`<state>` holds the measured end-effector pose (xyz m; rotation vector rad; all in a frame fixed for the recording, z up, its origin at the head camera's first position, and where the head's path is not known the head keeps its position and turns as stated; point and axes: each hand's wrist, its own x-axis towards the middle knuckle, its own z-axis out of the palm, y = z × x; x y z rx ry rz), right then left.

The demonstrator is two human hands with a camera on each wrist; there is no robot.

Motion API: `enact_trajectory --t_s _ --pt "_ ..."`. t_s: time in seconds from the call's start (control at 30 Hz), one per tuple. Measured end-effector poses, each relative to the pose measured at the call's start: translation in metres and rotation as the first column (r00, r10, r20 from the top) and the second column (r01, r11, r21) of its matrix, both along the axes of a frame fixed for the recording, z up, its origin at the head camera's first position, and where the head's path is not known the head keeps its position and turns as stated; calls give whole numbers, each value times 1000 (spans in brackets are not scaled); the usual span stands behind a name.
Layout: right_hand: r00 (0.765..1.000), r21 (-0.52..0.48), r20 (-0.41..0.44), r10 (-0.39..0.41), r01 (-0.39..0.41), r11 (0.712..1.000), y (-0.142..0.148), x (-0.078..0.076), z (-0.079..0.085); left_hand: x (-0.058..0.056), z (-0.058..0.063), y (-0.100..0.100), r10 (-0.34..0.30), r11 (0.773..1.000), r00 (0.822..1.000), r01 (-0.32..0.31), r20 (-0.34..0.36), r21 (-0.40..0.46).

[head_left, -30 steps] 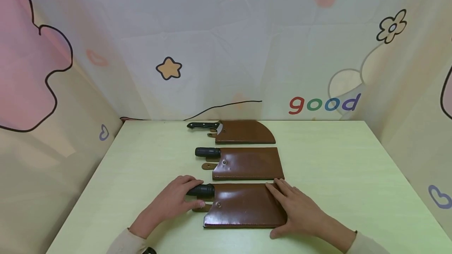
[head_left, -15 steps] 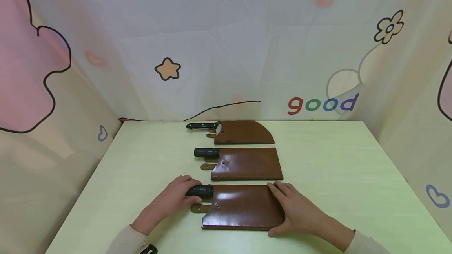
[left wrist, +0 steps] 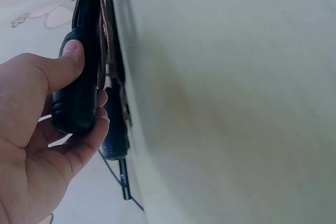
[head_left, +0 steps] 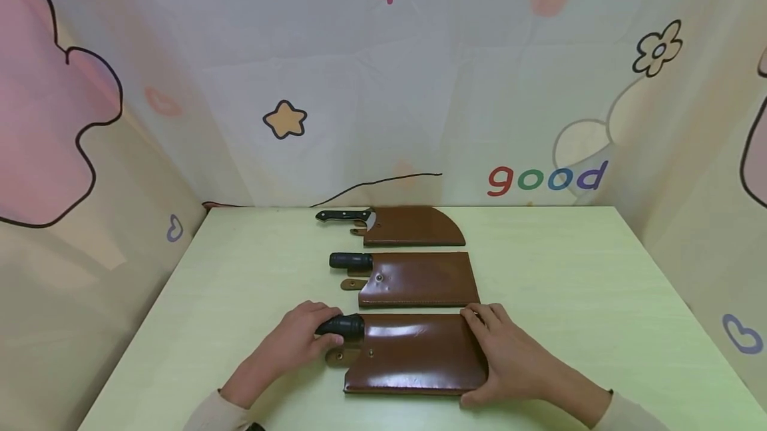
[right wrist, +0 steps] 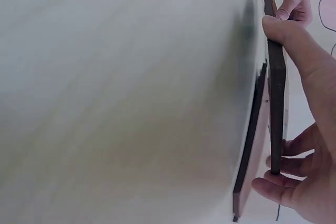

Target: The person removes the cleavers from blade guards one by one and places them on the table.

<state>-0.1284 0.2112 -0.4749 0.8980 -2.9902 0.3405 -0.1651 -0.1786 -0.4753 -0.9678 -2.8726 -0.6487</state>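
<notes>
Seemingly just lifted, so now hand-borne — the cleaver (head_left: 413, 354) in front of the middle cleaver (head_left: 422, 279): left hand (head_left: 299, 334) gripping its handle (head_left: 352, 326), right hand (head_left: 511, 361) its sheath (right wrist: 277, 106).

A curtained booth (head_left: 150, 171) is showing; cartoon-printed cloth (head_left: 359, 78) is hanging behind and beside a pale green worktop (head_left: 569, 271); coloured letters (head_left: 550, 178) are spelling "good" right of centre.

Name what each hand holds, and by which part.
Left hand grips the nearest knife's black handle; right hand holds its brown sheath by the opposite end.
</notes>
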Motion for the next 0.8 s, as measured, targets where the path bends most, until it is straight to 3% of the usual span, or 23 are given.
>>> enact_trajectory --t_s 0.37,0.63,0.8 --pt "1000 -6 -17 -1 1 1000 5 -1 26 5 24 1 68 996 998 -67 -10 53" --pt "981 -61 -196 9 -21 998 4 1 36 7 33 0 117 987 991 -108 -69 121" --pt "974 -114 -226 -4 -23 993 4 2 34 9 34 3 140 980 984 -122 -109 155"
